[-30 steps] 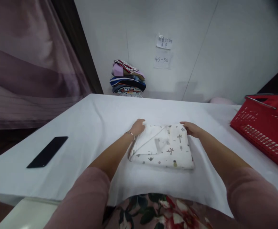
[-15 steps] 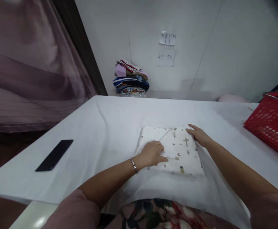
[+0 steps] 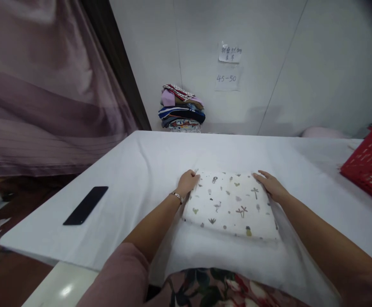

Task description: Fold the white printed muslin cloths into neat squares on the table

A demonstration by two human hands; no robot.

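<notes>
A folded white cloth (image 3: 227,204) printed with palm trees, a flamingo, pineapples and small plants lies in front of me as a flat rectangle. My left hand (image 3: 187,182) is closed on its far left corner, with the thumb on top and the other fingers mostly out of sight. At the far right corner, my right hand (image 3: 270,185) holds the edge between thumb and fingers. The printed side faces up across the whole top.
A white cover (image 3: 154,170) spreads over the table. On the left lies a black flat slab (image 3: 86,205), like a phone. A red basket (image 3: 369,164) stands at the right edge. Folded fabrics (image 3: 182,108) are stacked behind the far edge, below paper signs (image 3: 227,79).
My left hand has moved from the cloth's middle to its far left corner. A printed layer now covers the plain white patch. My right hand stays at the far right corner.
</notes>
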